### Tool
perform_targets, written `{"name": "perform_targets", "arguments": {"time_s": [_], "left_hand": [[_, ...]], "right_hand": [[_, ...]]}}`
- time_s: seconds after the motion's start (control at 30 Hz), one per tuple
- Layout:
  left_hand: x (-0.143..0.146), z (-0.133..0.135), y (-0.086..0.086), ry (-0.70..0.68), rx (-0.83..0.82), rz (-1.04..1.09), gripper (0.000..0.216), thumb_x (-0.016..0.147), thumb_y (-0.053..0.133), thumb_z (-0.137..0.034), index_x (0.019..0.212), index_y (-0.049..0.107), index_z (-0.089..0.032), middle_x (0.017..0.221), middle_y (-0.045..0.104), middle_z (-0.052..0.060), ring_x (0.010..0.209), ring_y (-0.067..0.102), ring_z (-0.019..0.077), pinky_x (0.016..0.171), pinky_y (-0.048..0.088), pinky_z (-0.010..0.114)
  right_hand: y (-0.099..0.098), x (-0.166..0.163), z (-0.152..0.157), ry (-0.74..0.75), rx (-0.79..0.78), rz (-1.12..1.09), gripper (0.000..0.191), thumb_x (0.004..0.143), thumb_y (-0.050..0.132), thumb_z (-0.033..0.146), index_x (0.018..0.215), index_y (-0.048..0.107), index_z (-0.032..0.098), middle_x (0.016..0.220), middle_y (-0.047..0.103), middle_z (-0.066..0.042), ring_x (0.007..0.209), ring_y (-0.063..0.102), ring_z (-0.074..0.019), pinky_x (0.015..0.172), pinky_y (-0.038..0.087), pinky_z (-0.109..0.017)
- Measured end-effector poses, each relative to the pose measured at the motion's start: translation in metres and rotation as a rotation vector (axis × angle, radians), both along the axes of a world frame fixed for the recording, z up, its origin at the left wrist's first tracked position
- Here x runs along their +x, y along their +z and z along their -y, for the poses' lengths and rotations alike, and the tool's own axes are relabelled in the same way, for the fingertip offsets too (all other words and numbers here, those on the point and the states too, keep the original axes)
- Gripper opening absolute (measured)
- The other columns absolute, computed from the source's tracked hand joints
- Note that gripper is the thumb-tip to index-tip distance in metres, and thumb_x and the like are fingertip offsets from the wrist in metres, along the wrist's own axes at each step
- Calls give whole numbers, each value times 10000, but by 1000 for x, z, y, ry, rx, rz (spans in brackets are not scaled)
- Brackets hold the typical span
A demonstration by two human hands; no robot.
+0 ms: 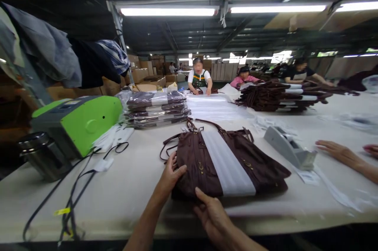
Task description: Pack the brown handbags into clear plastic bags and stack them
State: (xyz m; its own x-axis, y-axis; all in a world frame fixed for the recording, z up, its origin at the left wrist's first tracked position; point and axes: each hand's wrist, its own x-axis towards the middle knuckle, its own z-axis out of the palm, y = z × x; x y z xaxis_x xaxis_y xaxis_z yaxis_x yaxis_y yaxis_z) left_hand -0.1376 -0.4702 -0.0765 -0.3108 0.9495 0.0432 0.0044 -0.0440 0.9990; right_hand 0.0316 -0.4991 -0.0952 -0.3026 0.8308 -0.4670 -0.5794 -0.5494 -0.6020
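A dark brown handbag (189, 156) lies flat on the table in front of me, its handles and thin straps toward the far side. Around its middle runs a white foam wrap (227, 164). My left hand (171, 174) grips the bag's left edge, thumb on top and fingers partly hidden beside it. At the near edge, my right hand (211, 211) pinches the bag with the thumb above and the fingers underneath. Brass-coloured buckles show on both sides of the wrap.
A tape dispenser (289, 146) stands right of the bag, near a co-worker's hand (339, 154). Plastic-wrapped bags (156, 109) are stacked behind, left of foam sheets (218, 107). A green machine (88, 121), cables and a steel flask (41, 154) occupy the left. Brown bags (274, 97) pile up at far right.
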Motion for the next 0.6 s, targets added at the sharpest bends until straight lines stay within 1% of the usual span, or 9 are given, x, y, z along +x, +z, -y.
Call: {"name": "perform_targets", "arguments": {"time_s": [0.1, 0.17, 0.23, 0.27, 0.3, 0.37, 0.43, 0.5, 0.6], "left_hand": [[-2, 8, 21, 39, 95, -422, 731, 736, 724, -366, 1385, 440, -183, 1473, 451, 159, 1360, 423, 318, 1149, 322, 483], [4, 14, 44, 166, 142, -735, 632, 775, 661, -289, 1371, 474, -190, 1490, 433, 137, 1400, 362, 317, 1175, 277, 508], [19, 16, 68, 239, 208, -945, 562, 841, 582, -246, 1390, 467, -212, 1504, 422, 108, 1407, 352, 298, 1178, 284, 500], [28, 14, 78, 222, 240, -1007, 540, 866, 557, -236, 1398, 464, -223, 1507, 425, 94, 1407, 356, 289, 1177, 293, 491], [37, 10, 85, 173, 263, -1046, 529, 879, 555, -234, 1401, 467, -231, 1506, 432, 85, 1408, 357, 288, 1178, 295, 487], [52, 0, 86, 44, 260, -1090, 543, 875, 598, -249, 1404, 475, -237, 1515, 431, 83, 1425, 333, 305, 1190, 262, 505], [57, -8, 67, -51, 189, -1122, 581, 863, 641, -287, 1417, 472, -233, 1532, 409, 98, 1444, 298, 326, 1201, 211, 537], [51, -10, 37, -93, 62, -1153, 600, 877, 634, -347, 1437, 455, -226, 1533, 403, 115, 1443, 301, 333, 1197, 199, 559], [30, -5, -5, -91, -108, -1176, 621, 923, 542, -464, 1473, 404, -210, 1543, 381, 117, 1439, 314, 321, 1174, 262, 552]], "right_hand": [[9, 5, 2, 173, -42, -5, 539, 481, 916, 400, 870, 620, 174, 1023, 733, -71, 1025, 679, -251, 891, 536, -367], [22, 19, 0, 522, -18, 46, 538, 521, 888, 440, 903, 631, 161, 977, 729, -87, 925, 709, -237, 857, 541, -362], [48, 41, -13, 882, 175, 205, 453, 629, 820, 464, 916, 664, 152, 884, 732, -80, 801, 718, -219, 777, 550, -342], [64, 54, -26, 969, 371, 335, 391, 710, 759, 476, 920, 686, 154, 861, 734, -73, 775, 711, -211, 748, 548, -328], [81, 67, -42, 947, 602, 517, 334, 778, 690, 483, 864, 705, 160, 818, 733, -64, 760, 701, -208, 726, 544, -314], [106, 95, -85, 738, 1078, 898, 301, 862, 609, 460, 975, 726, 207, 981, 743, -65, 937, 681, -229, 868, 521, -334], [107, 127, -130, 503, 1273, 1200, 394, 920, 514, 492, 1148, 688, 222, 1173, 703, -93, 1095, 643, -254, 994, 473, -387], [80, 159, -164, 398, 1371, 1454, 488, 947, 457, 507, 1325, 582, 226, 1342, 611, -113, 1242, 562, -274, 1087, 400, -460], [15, 197, -182, 341, 1527, 1728, 563, 934, 464, 541, 1395, 521, 223, 1446, 517, -106, 1373, 423, -314, 1150, 270, -580]]}}
